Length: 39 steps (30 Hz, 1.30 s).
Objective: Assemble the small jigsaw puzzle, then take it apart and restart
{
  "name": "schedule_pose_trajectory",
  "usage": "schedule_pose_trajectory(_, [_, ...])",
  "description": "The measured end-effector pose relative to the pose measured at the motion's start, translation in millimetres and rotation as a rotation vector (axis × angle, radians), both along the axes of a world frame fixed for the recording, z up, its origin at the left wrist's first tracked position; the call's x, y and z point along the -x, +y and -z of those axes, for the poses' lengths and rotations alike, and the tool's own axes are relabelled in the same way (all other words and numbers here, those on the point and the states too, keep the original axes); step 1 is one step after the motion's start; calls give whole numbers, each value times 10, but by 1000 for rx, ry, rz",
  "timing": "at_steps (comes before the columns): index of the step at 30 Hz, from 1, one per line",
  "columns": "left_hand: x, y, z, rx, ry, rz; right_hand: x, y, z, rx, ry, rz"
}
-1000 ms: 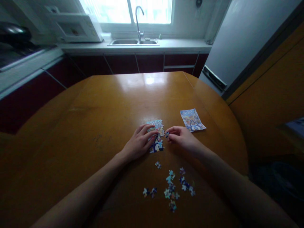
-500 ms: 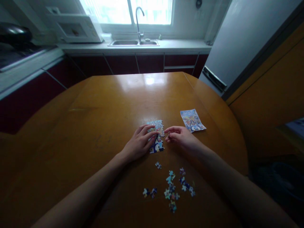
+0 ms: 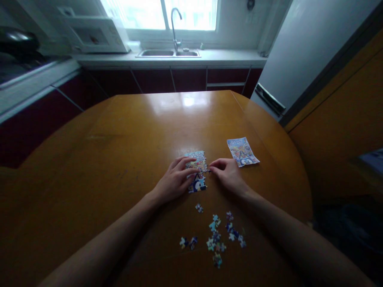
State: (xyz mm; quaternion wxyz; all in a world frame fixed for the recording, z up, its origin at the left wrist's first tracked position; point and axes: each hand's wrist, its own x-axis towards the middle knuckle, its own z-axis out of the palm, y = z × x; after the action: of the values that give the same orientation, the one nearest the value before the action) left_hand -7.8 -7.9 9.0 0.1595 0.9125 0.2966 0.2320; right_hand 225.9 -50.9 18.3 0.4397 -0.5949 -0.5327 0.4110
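A partly assembled jigsaw puzzle lies flat on the table, with a blue-and-white figure along its near edge. My left hand rests over its left side, fingers spread and touching it, hiding part of the picture. Just off the puzzle's right edge, my right hand pinches a small puzzle piece between thumb and forefinger; the fingers cover most of it. One loose piece lies a little below the puzzle. Nearer to me several loose pieces form a scattered cluster.
A printed picture sheet lies beyond my right hand. More loose pieces are at the near left of the cluster. The wooden table has a rounded edge; behind it stand a counter with a sink and a grey fridge.
My right hand has lowered and turned slightly, bringing its pinched piece down close to the puzzle's right edge. The left hand has stayed in nearly the same place.
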Motion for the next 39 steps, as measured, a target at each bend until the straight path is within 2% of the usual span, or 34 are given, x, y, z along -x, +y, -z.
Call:
schedule_pose_trajectory(4, [3, 0, -5, -2, -1, 40, 40, -12, 70, 16, -22, -22])
schedule_pose_trajectory(16, [5, -16, -20, -9, 21, 44, 158, -29, 62, -39, -137, 2])
schedule_pose_trajectory(25, [-1, -19, -4, 0, 28, 36, 200, -39, -25, -34, -334, 48])
schedule_pose_trajectory(39, [8, -8, 30, -24, 7, 52, 239, -47, -31, -11, -554, -9])
